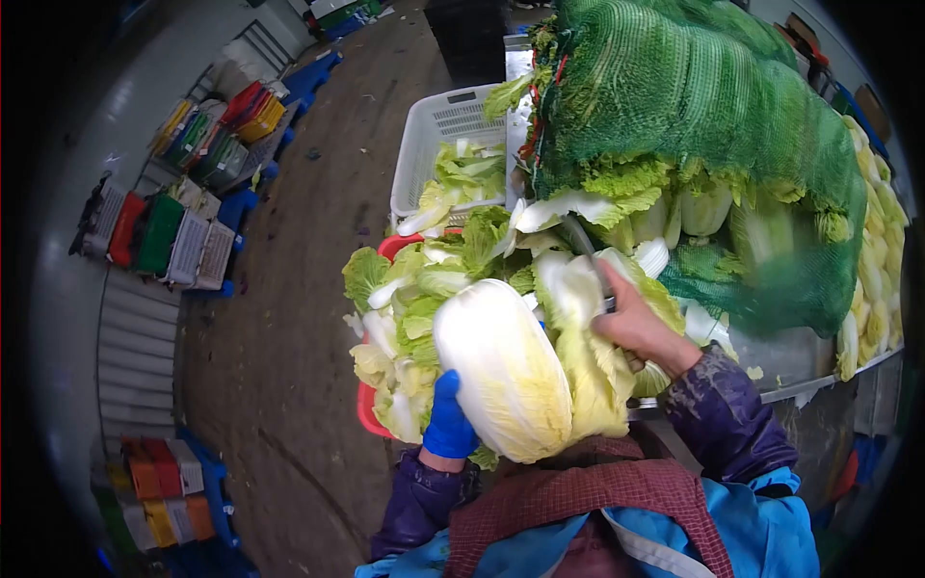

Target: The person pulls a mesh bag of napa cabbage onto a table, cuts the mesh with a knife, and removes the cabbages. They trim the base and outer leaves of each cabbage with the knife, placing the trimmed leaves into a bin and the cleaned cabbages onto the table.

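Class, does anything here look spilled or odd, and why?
Napa cabbage leaves overhang the rim of the red container, so it looks overfilled. Oddly, the left hand is gloved but the right hand bare.

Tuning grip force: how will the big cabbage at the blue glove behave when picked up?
The cabbage is probably heavy for its size, since its leaves wrap tightly. It may roll, given its rounded, barrel-like sides. Its smooth pale surface could be slippery, so the gloved left hand might need a firm grip.

Coloured crates [157, 233] sit on blue pallets [310, 79] beside a pale wall [145, 91], a black container [467, 40] well apart.
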A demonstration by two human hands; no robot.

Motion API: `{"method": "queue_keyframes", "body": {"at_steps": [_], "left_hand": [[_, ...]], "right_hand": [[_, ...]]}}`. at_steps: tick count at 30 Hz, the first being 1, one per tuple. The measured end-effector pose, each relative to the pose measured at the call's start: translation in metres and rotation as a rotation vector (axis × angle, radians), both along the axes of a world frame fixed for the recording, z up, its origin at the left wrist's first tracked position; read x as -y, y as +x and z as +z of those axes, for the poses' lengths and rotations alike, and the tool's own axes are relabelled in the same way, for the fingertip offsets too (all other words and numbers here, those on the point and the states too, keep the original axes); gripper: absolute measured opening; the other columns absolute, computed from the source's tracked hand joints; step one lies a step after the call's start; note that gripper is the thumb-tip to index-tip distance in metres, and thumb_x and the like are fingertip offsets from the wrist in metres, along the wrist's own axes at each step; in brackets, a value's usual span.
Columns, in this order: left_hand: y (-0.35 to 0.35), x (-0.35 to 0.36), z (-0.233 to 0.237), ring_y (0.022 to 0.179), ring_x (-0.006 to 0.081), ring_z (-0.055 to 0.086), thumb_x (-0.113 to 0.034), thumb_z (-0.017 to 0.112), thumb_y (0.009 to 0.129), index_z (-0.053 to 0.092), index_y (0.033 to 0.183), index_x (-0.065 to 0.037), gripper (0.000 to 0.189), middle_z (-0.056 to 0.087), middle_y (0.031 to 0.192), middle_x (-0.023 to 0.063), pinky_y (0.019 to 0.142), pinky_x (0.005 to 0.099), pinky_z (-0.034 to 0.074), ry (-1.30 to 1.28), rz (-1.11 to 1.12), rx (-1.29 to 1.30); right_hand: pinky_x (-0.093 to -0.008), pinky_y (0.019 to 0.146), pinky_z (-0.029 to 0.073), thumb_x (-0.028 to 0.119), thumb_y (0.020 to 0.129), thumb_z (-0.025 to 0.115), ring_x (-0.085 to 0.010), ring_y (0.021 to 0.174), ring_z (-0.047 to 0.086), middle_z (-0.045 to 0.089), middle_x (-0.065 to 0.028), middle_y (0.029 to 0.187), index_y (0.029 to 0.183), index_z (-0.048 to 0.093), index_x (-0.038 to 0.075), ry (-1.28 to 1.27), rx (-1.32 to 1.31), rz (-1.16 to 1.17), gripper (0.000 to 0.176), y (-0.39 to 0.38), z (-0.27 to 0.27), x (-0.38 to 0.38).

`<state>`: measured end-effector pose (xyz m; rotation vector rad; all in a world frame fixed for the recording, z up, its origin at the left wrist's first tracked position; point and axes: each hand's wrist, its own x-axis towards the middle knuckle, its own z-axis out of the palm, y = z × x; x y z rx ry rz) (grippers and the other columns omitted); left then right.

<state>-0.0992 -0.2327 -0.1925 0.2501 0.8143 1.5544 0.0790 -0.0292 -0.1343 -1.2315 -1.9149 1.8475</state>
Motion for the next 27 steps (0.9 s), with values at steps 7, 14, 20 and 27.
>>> {"method": "queue_keyframes", "body": {"at_steps": [7,14,20,27], "left_hand": [[0.007,-0.023,0.064,0.129,0.0364,0.031,-0.070,0.056,0.068,0.015,0.143,-0.009,0.104,0.022,0.145,0.0190,0.105,0.0509,0.029,0.283,0.099,0.160],[-0.022,0.014,0.033,0.128,0.0292,0.035,-0.043,0.066,0.078,0.019,0.141,-0.005,0.087,0.031,0.141,0.0137,0.106,0.0431,0.031,0.123,0.193,-0.121],[-0.009,0.009,0.054,0.116,0.0257,0.048,-0.015,0.063,0.081,0.031,0.134,0.000,0.063,0.046,0.128,0.0139,0.099,0.0381,0.040,0.076,0.281,-0.236],[-0.010,0.008,0.065,0.112,0.0243,0.051,-0.011,0.062,0.081,0.035,0.132,0.001,0.059,0.050,0.124,0.0133,0.095,0.0356,0.042,0.027,0.240,-0.205]], "right_hand": [[-0.0356,0.074,0.049,0.015,0.070,0.069,-0.0221,0.091,0.061,0.060,-0.0142,0.109,0.129,0.043,0.006,1.092,0.240,0.135,0.065,0.010,0.012,0.014],[-0.0287,0.068,0.048,0.023,0.070,0.077,-0.0144,0.080,0.058,0.063,-0.0114,0.100,0.122,0.051,0.001,0.078,-0.319,0.267,0.062,-0.010,0.032,0.065],[-0.0323,0.066,0.048,0.031,0.068,0.075,-0.0234,0.074,0.060,0.062,-0.0141,0.089,0.101,0.060,-0.001,0.473,-0.205,0.233,0.048,-0.025,0.055,0.068],[-0.0427,0.064,0.048,0.018,0.067,0.065,-0.0381,0.071,0.060,0.061,-0.0222,0.080,0.114,0.047,-0.003,0.721,-0.117,0.295,0.054,-0.050,0.057,0.075]]}}
